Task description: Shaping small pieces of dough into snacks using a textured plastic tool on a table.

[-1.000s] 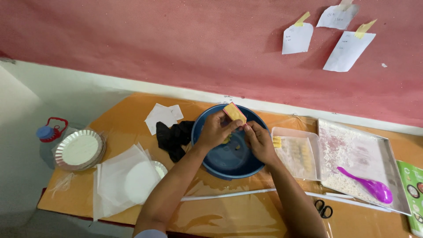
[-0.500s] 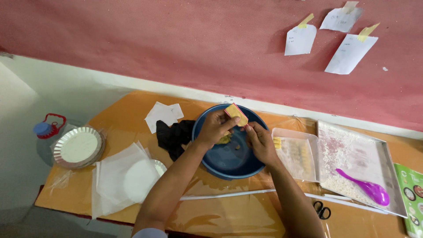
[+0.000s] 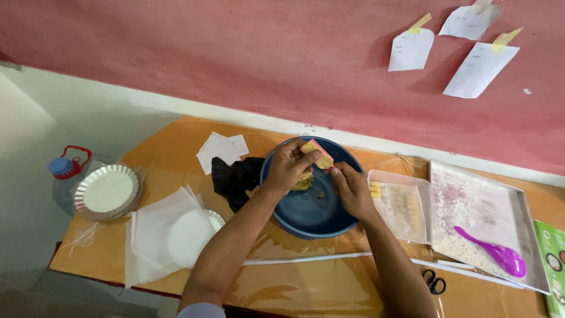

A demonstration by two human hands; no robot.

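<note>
Step in hand, as judged: working a small yellow block with a pink edge (image 3: 316,153) over the round blue plastic bowl (image 3: 312,212), near the rear edge of the orange plastic-covered surface (image 3: 294,288).

Left hand (image 3: 288,168): curled, fingers narrow, closed on the yellow block from the left, above the bowl's rear rim. Right hand (image 3: 351,188): fingertips pinched narrow at the block's right end; contact or bare nearness cannot be told. Yellow crumbly pieces (image 3: 304,181) inside the bowl, under the left hand.

Surroundings:
- Black crumpled cloth (image 3: 235,179), touching the bowl's left side.
- White paper squares (image 3: 220,150) behind the cloth, toward the rear edge.
- Stack of fluted foil tart pans (image 3: 107,191) at the left edge; thin white sheets (image 3: 170,235) toward the front left corner.
- Clear shallow plastic tray (image 3: 403,203) just right of the bowl.
- Flour-dusted metal baking tray (image 3: 488,218) with a purple plastic scoop (image 3: 494,253), toward the right edge.
- Black scissors (image 3: 434,281) near the front edge.

Next move, as judged: firm two-handed grip, block kept over the bowl so loose pieces fall inside.
</note>
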